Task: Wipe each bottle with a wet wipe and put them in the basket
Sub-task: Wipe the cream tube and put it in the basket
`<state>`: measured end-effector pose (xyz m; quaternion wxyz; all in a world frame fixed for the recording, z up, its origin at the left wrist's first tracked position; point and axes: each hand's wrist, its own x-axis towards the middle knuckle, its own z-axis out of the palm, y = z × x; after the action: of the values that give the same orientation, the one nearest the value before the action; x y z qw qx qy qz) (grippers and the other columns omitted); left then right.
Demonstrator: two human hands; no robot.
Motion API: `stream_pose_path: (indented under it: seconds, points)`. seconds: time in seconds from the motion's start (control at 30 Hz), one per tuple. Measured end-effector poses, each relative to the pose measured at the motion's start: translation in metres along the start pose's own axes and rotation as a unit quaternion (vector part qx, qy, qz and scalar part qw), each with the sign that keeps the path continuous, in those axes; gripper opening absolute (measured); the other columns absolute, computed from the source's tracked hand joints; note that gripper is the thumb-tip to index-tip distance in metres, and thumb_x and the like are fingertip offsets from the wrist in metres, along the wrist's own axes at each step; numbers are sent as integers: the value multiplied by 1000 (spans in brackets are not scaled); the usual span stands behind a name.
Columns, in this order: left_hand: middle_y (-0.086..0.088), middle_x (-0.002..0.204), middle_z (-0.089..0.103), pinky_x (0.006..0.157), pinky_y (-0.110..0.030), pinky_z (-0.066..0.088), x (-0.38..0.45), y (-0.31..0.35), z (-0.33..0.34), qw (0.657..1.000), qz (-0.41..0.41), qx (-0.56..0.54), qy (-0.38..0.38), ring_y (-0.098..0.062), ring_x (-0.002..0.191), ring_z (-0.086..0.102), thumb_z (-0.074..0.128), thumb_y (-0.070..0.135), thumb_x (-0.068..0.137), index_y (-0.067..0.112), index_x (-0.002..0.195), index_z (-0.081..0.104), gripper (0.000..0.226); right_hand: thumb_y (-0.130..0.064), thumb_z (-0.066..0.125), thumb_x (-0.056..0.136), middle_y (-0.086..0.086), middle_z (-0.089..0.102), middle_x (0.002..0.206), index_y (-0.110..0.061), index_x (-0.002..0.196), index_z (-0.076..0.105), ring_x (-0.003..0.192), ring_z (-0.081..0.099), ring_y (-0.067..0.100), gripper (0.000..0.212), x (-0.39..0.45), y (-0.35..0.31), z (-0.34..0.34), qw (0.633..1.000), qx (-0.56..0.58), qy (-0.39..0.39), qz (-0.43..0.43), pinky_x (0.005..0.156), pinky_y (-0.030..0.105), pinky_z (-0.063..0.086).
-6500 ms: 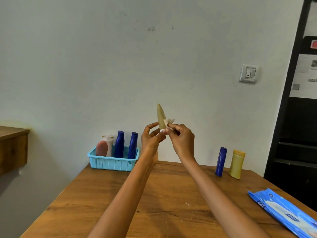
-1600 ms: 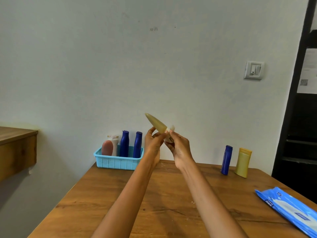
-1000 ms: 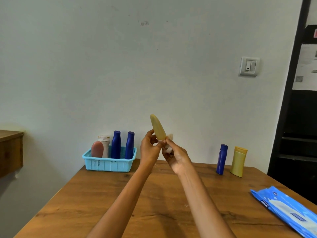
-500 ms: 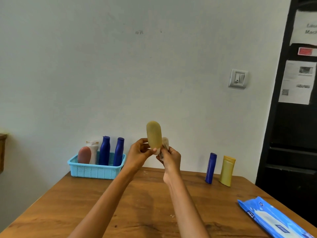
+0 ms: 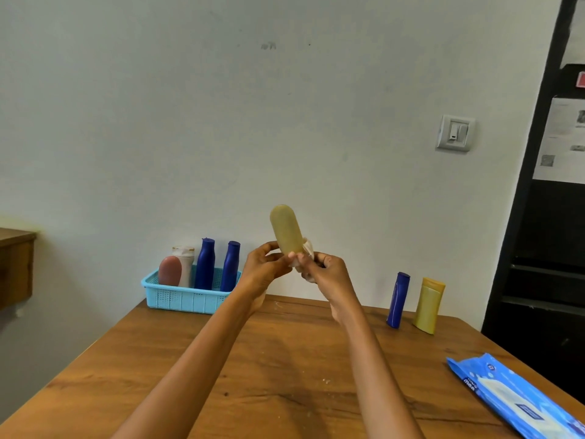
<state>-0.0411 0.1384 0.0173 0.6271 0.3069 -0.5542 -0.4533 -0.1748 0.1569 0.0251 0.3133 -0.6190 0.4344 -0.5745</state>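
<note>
A tan-yellow bottle stands upright in the air above the table, broad side toward me. My left hand pinches its lower end. My right hand holds a white wet wipe against the bottle's lower right side. The light blue basket at the table's far left holds two blue bottles, a pink bottle and a white one. A blue bottle and a yellow bottle stand at the far right of the table.
A blue wet-wipe pack lies at the table's right front edge. The wooden table ends against a pale wall. A wooden shelf juts out at the left. A black cabinet stands at the right.
The bottle has turned from edge-on and tilted left to upright with its broad face toward me. Both hands stay at its lower end, the wipe still pressed to it.
</note>
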Motion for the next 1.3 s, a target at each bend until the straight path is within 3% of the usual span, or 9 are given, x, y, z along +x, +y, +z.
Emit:
stream_pose_path:
  seconds: [0.1,0.3,0.5,0.67,0.8,1.0,1.07,1.2,1.3]
  points:
    - [-13,102,69,90,-35,53,0,-2,-4,1000,-6,-10,-5,-25,99,67,68,15,81,9,119,54,41,-32,65,86,4,69,100,-15,111,65,96,63,19,30,-1,2,2,999,-16,-43,16,85,30,52]
    - [-9,95,68,75,-23,57,1,1,-2,998,-10,-47,29,-18,88,68,68,12,82,11,111,53,34,-32,73,79,0,68,98,-11,106,67,88,61,11,34,1,1,12,991,-80,91,-60,66,14,46]
    - [-16,105,65,87,-34,54,2,-5,-1,994,-20,-81,69,-25,94,66,71,13,80,6,117,48,44,-20,62,89,4,64,105,-7,111,65,86,56,9,26,-1,4,32,969,-143,146,-138,62,2,38]
    - [-12,105,68,78,-24,56,5,3,-7,1000,12,-20,12,-21,94,67,68,7,81,11,103,52,28,-25,61,89,2,70,98,-13,109,66,89,66,15,23,2,5,24,994,35,98,-24,69,16,51]
    - [-13,102,69,75,-23,57,5,2,-5,1000,3,-11,2,-20,87,68,68,6,82,13,103,48,29,-19,60,90,5,70,103,-7,115,65,91,67,15,29,1,1,15,991,116,68,8,68,15,53]
    - [-10,102,68,91,-36,53,4,-3,2,998,13,-59,21,-24,98,66,70,11,79,10,119,52,44,-25,57,92,3,68,101,-11,110,66,92,65,13,25,1,1,26,994,4,99,-48,76,21,54]
    - [-8,95,68,91,-35,53,3,-2,2,998,20,-59,18,-23,96,67,67,9,82,8,115,58,33,-24,58,92,2,66,106,-10,112,67,95,63,14,26,1,2,31,988,-51,116,-89,78,22,53]
    - [-12,100,67,90,-37,52,2,-7,-1,996,6,-81,31,-25,97,65,60,6,88,6,115,57,27,-17,63,88,1,65,105,-9,108,69,88,57,7,22,1,3,29,973,-131,128,-138,65,3,41]
    - [-7,95,66,81,-29,54,0,-7,1,995,-18,-96,11,-15,86,63,57,7,90,3,117,57,27,-16,62,89,4,68,100,-11,106,68,86,61,12,19,1,2,23,982,-65,145,-99,67,14,48]
